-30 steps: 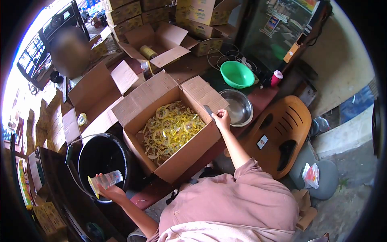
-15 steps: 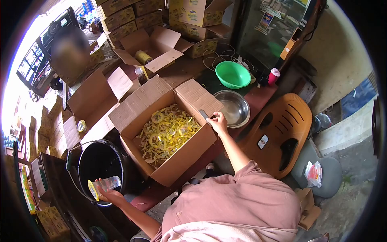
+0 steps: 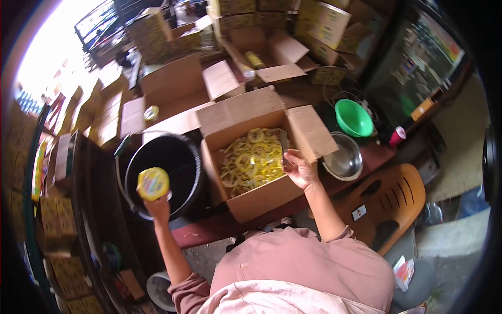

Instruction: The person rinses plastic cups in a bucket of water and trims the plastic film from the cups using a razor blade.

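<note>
My left hand (image 3: 159, 205) is closed around a clear plastic cup with a printed yellow lid (image 3: 153, 183), held over the near left side of a black bucket (image 3: 194, 157). The lid faces up toward me and hides most of the cup. My right hand (image 3: 300, 170) grips a flat, dark grey blade-like tool (image 3: 284, 142), pointing away from me above the right side of an open cardboard box (image 3: 251, 205). Inside that box lies a heap of yellow and clear plastic strips and rings (image 3: 253, 159).
Right of the box are a steel bowl (image 3: 351, 170) and a green basin (image 3: 354, 118). An orange plastic chair (image 3: 400, 201) with a phone (image 3: 359, 212) on it stands at the right. Open cartons (image 3: 172, 76) and stacked boxes (image 3: 327, 23) fill the back.
My left hand has turned the cup from lying sideways to lid-up over the bucket. My right hand has brought the tool inward over the box. The view has swung left.
</note>
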`<state>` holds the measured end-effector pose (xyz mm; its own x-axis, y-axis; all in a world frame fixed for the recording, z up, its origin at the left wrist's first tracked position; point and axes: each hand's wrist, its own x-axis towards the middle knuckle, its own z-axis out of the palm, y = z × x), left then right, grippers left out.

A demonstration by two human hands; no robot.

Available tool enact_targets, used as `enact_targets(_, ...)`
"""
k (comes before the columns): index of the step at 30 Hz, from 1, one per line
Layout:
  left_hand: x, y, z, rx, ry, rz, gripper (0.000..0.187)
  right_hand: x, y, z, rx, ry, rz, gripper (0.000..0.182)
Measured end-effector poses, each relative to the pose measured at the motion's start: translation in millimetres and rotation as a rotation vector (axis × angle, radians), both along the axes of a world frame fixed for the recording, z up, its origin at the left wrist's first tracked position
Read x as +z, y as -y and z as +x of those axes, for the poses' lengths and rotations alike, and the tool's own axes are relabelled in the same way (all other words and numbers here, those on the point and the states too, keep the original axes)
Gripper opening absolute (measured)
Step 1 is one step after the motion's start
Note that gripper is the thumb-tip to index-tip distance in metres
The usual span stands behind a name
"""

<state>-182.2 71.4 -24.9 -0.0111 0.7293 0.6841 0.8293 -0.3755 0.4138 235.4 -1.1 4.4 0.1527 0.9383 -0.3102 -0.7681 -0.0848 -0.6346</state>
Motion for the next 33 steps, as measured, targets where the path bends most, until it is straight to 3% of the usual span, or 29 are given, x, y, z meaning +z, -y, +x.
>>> enact_targets(2, 32.7, 9.6, 21.2, -0.125, 0.391, -0.214, 0.057, 5.0, -25.0, -45.1, 0.125, 0.036, 0.036, 0.014)
enact_targets(6, 41.9, 12.3, 25.5, -0.221, 0.494, -0.201, 0.066, 24.2, -59.3, -128.6, 0.181, 0.547, 0.313, 0.015)
enact_targets(10, 33.6, 12.5, 20.2, -0.313, 0.777, -0.275, 0.069, 77.3, -59.2, -185.6, 0.266, 1.083, 0.532, 0.029)
enact_targets(12, 34.7, 12.4, 18.0, -0.325, 0.746, -0.282, 0.067, 91.9, -59.3, -200.3, 0.282, 1.334, 0.718, 0.035)
enact_targets(16, 43.8, 13.4, 20.0, -0.323, 0.628, -0.242, 0.064, 93.2, -64.8, -220.2, 0.311, 1.482, 0.871, 0.032)
enact_targets(20, 39.3, 10.4, 20.7, -0.363, 0.746, -0.23, 0.062, 94.1, -65.6, -234.1, 0.324, 1.506, 0.908, 0.033)
enact_targets(25, 43.1, 8.9, 20.3, -0.342, 0.79, -0.279, 0.053, 95.5, -66.8, -248.1, 0.404, 1.498, 0.832, 0.026)
enact_targets(33, 38.3, 11.8, 17.7, -0.32, 0.802, -0.277, 0.057, 86.1, -64.9, -259.9, 0.359, 1.52, 0.876, 0.027)
